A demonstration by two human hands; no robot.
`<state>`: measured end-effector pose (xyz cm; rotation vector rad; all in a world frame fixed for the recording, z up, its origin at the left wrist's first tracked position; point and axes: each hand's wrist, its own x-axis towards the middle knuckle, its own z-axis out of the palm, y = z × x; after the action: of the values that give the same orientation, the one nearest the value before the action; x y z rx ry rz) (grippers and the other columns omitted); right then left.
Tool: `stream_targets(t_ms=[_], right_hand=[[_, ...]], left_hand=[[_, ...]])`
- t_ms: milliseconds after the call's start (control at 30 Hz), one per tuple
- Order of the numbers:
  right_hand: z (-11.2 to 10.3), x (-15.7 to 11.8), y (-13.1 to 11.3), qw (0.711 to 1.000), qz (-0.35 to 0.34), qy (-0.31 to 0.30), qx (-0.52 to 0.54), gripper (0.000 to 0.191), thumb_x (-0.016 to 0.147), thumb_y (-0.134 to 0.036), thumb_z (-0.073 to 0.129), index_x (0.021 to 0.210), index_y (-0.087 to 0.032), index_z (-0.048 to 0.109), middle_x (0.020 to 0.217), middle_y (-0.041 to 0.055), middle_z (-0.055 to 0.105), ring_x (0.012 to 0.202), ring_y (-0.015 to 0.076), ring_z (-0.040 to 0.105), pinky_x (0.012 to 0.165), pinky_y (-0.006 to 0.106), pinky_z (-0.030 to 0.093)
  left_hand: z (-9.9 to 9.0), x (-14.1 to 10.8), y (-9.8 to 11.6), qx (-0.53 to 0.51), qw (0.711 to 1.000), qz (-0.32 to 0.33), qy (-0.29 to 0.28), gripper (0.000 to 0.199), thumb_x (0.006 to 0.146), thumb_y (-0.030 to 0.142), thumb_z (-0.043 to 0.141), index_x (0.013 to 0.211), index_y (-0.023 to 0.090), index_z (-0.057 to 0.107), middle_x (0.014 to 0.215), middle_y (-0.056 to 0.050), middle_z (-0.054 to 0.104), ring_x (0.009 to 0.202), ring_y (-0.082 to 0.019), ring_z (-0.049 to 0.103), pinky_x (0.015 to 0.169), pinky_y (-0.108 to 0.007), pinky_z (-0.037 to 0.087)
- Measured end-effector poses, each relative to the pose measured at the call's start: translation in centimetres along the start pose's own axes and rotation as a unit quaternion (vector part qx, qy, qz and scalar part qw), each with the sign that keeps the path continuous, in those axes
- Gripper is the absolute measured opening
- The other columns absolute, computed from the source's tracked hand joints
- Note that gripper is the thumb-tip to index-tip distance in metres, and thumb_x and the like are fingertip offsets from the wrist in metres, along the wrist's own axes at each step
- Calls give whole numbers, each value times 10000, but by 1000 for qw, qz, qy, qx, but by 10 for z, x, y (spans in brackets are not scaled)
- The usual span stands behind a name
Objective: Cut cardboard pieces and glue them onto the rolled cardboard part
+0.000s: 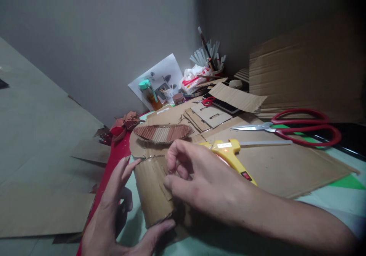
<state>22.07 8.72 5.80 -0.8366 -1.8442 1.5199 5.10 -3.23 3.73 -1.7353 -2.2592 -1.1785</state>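
Note:
A rolled piece of brown cardboard (151, 189), curved like a cylinder, lies low in the head view. My left hand (114, 210) grips it by its two ends, fingers at the far rim and thumb at the near one. Over its right side, my right hand (197, 172) has its fingers curled in close to a rough seam; whatever they pinch is too small to make out. Just behind the roll lies a leaf-shaped corrugated piece (162, 132) with reddish-brown painted bands. Beyond my right hand rests a yellow glue gun (231, 153), its small light lit and a glue stick (265, 143) in its back.
Large red-handled scissors (303, 128) lie at the right, on a cardboard sheet (274, 172). Farther back are small scissors (208, 101), a phone (223, 104), a bottle (151, 95), a printed picture (168, 73) and a pot of glue sticks (211, 55). Red cloth (117, 153) edges the table's left.

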Motion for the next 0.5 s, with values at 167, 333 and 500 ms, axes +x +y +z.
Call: stream_targets(t_ms=[167, 333, 500], right_hand=[[1, -1, -1, 1000, 9, -2, 9, 189, 724, -123, 598, 795, -266, 497, 618, -99, 513, 563, 132, 508, 470, 282, 395], [2, -1, -1, 1000, 3, 5, 3, 188, 722, -114, 604, 788, -261, 508, 614, -102, 523, 558, 124, 517, 458, 266, 388], [1, -2, -2, 1000, 18, 1, 2, 204, 726, -98, 619, 780, -259, 506, 615, -91, 527, 568, 134, 520, 466, 266, 382]], left_hand=[[0, 1, -2, 25, 999, 29, 2, 995, 715, 641, 806, 1553, 433, 312, 1437, -41, 618, 1182, -321, 663, 781, -385, 628], [1, 1, -7, 55, 996, 69, 18, 1010, 711, 633, 813, 1560, 394, 320, 1414, -69, 642, 1153, -330, 686, 748, -388, 641], [0, 1, -8, 60, 995, 78, 17, 1022, 704, 647, 809, 1562, 392, 317, 1405, -76, 647, 1117, -327, 701, 708, -381, 648]])
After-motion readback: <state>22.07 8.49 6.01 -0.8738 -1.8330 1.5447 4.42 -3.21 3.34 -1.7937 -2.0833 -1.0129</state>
